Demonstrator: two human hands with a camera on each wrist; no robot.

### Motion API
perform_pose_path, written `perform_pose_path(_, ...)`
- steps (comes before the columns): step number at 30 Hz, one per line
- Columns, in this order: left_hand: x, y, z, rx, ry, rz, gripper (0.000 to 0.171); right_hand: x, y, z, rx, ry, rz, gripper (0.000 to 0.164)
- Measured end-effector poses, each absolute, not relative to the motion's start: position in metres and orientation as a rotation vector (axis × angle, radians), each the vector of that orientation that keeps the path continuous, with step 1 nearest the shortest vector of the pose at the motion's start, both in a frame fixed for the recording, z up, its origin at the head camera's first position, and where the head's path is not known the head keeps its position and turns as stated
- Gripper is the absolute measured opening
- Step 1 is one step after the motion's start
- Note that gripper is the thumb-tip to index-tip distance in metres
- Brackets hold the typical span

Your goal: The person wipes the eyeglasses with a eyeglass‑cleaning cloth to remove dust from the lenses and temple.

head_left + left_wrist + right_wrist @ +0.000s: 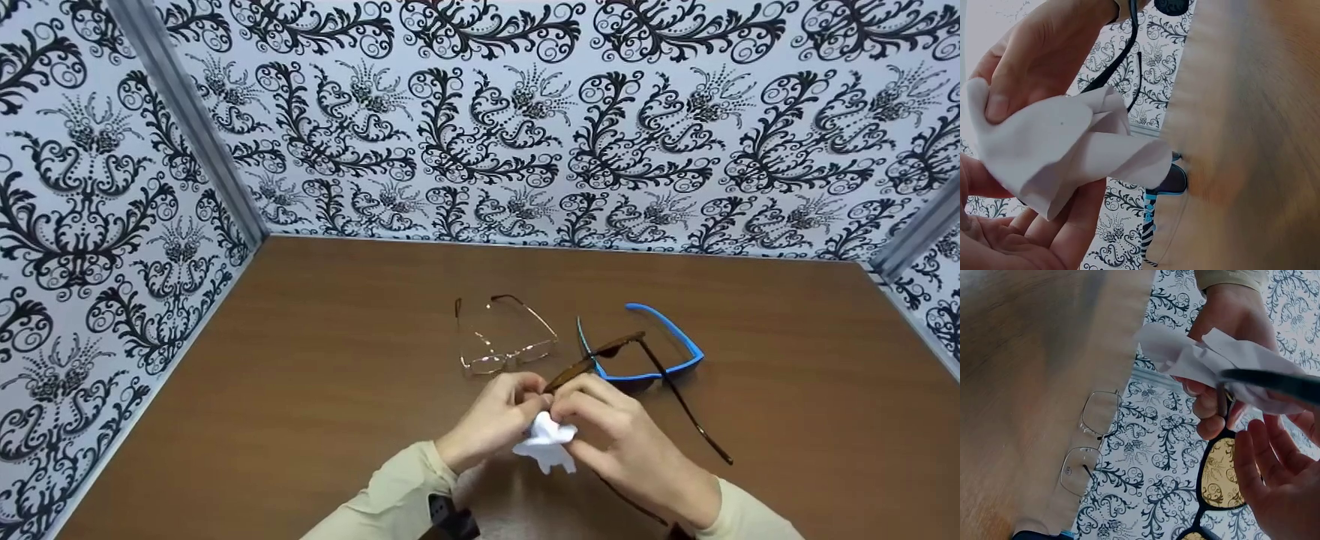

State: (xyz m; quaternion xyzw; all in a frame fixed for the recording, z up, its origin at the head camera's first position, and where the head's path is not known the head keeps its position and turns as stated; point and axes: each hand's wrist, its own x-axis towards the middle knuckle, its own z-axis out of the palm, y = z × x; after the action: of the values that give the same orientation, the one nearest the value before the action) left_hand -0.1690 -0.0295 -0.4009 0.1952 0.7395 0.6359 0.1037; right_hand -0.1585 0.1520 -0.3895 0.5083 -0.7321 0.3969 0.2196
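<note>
A pair of dark-framed glasses with yellow lenses (1220, 475) is held up over the table, its temples spread. My left hand (491, 416) grips one end of the frame near the hinge, fingers curled round it. A crumpled white cloth (546, 446) hangs between both hands at that same end. With thumb and fingers, my right hand (626, 439) pinches the cloth; in the left wrist view its thumb (998, 107) presses on the folds. The cloth hides part of the frame and some fingertips.
Thin metal-framed eyeglasses (487, 365) lie on the brown table (337, 360) beyond the left hand, temples unfolded. Blue-rimmed glasses (686, 366) rest to their right, partly behind the held pair. Patterned black-and-white panels (525, 135) enclose the table's back and sides.
</note>
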Motion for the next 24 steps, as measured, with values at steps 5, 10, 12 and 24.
perform_pose_path(5, -0.169, -0.03, -0.402, 0.614, 2.191, 1.884, 0.015, -0.159, 0.152, -0.392, 1.337, -2.065, 0.991, 0.038)
perform_pose_path(10, -0.17, -0.031, -0.403, 0.609, 2.197, 1.877, 0.016, -0.159, 0.152, -0.394, 1.309, -2.07, 0.908, 0.037)
perform_pose_path(12, -0.17, -0.031, -0.404, 0.605, 2.198, 1.884, 0.016, -0.158, 0.152, -0.396, 1.31, -2.07, 0.875, 0.038)
perform_pose_path(24, -0.172, -0.036, -0.405, 0.589, 2.226, 1.899, 0.015, -0.152, 0.162, -0.404, 1.39, -2.103, 0.854, 0.038)
